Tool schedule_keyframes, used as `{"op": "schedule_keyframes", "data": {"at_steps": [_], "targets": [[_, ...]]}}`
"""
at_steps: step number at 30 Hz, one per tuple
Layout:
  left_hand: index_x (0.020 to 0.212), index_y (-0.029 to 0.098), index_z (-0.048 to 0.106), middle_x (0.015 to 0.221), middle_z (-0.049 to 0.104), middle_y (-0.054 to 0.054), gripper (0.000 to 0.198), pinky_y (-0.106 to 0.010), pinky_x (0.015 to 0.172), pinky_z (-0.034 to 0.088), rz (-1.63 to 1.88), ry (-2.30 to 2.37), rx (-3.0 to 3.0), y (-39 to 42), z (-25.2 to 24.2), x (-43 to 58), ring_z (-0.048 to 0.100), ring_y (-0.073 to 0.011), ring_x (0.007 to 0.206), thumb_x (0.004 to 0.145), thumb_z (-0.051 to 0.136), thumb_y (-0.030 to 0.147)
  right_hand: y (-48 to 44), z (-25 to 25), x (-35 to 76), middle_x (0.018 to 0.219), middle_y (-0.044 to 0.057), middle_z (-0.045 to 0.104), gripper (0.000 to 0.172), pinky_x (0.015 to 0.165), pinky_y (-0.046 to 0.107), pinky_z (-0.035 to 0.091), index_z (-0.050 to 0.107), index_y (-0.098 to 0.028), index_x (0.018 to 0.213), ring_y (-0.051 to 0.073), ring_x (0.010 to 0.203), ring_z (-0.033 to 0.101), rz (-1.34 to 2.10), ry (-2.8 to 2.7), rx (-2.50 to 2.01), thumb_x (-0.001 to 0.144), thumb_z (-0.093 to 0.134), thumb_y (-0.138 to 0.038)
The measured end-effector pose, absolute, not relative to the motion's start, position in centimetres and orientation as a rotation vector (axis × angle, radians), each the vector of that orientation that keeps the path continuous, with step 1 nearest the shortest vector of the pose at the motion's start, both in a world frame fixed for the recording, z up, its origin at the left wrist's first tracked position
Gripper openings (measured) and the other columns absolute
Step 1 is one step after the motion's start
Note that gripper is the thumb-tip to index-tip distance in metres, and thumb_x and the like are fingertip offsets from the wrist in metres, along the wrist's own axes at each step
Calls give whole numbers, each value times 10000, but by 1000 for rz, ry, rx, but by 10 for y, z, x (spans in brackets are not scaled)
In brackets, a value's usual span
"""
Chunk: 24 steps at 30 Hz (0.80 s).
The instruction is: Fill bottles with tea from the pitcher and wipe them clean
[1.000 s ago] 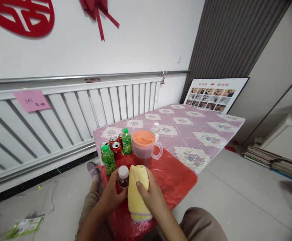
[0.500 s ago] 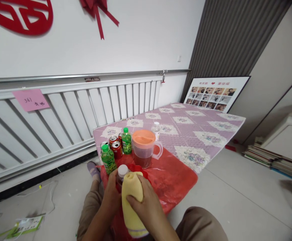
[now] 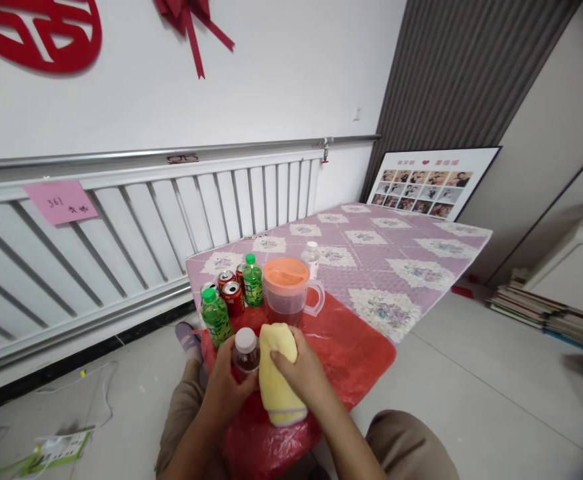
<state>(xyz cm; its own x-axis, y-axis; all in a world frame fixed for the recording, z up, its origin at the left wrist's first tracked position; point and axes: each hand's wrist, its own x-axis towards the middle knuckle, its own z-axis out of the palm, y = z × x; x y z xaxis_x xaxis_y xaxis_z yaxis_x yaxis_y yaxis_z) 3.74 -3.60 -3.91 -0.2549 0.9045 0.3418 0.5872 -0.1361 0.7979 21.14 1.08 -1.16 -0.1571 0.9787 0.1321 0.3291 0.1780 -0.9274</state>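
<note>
My left hand [image 3: 229, 383] is wrapped round a clear bottle [image 3: 246, 351] with a white cap and dark liquid inside. In my right hand [image 3: 299, 367] is a folded yellow cloth [image 3: 277, 380], held right beside the bottle; whether the cloth touches it I cannot tell. Just behind them stands a clear pitcher [image 3: 287, 300] with an orange lid and brownish liquid. To the left are a green drink bottle [image 3: 216, 319], a second green bottle [image 3: 253, 283] and several red cans [image 3: 233, 298]. A red plastic sheet [image 3: 351, 340] lies beneath these things.
A small clear bottle with a white cap [image 3: 311, 259] stands behind the pitcher. The table [image 3: 366, 237] has a purple floral cover and runs back along a white radiator [image 3: 251, 193]. A photo board [image 3: 426, 183] leans at the far end. Books [image 3: 519, 310] are stacked at right.
The yellow cloth in my right hand has moved slightly right and up, away from in front of the bottle, so more of the bottle shows. My left hand keeps its hold.
</note>
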Motion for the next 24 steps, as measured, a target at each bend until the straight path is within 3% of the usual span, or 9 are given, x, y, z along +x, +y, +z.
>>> {"op": "schedule_keyframes", "data": {"at_steps": [6, 12, 15, 21, 24], "targets": [[1244, 166, 494, 1150, 644, -113, 621, -415, 904, 514, 1340, 1795, 1660, -34, -38, 35, 638, -254, 1005, 669, 709, 264, 55, -16, 204, 1076, 74, 688, 411, 802, 352, 508, 543, -193, 1174, 227, 940, 660, 1071, -1683, -1263, 787, 602, -319], [1261, 186, 483, 1204, 631, -101, 636, -430, 953, 494, 1311, 1774, 1639, -33, -40, 32, 624, -256, 1058, 660, 689, 215, 49, -38, 204, 941, 62, 728, 290, 728, 322, 493, 649, -192, 992, 225, 831, 672, 1065, -1824, -1279, 713, 593, -137], [1273, 161, 459, 1220, 613, -129, 640, -444, 961, 488, 1313, 1730, 1639, -32, -42, 31, 614, -269, 1087, 673, 678, 212, 39, -31, 208, 916, 42, 728, 281, 764, 316, 480, 666, -211, 938, 225, 845, 665, 1027, -1869, -1245, 681, 617, -111], [1276, 148, 440, 1212, 606, -145, 638, -435, 941, 506, 1300, 1722, 1648, -31, -40, 32, 627, -266, 1069, 701, 687, 271, 30, 0, 209, 1187, 80, 646, 428, 933, 357, 437, 547, -212, 1216, 234, 1081, 598, 906, -1798, -1222, 790, 571, -202], [1267, 145, 449, 1231, 596, -147, 624, -431, 962, 495, 1319, 1771, 1663, -32, -38, 35, 616, -265, 1093, 701, 681, 267, 28, -2, 207, 1199, 90, 637, 441, 921, 366, 453, 508, -207, 1250, 232, 1069, 607, 905, -1727, -1268, 815, 561, -249]]}}
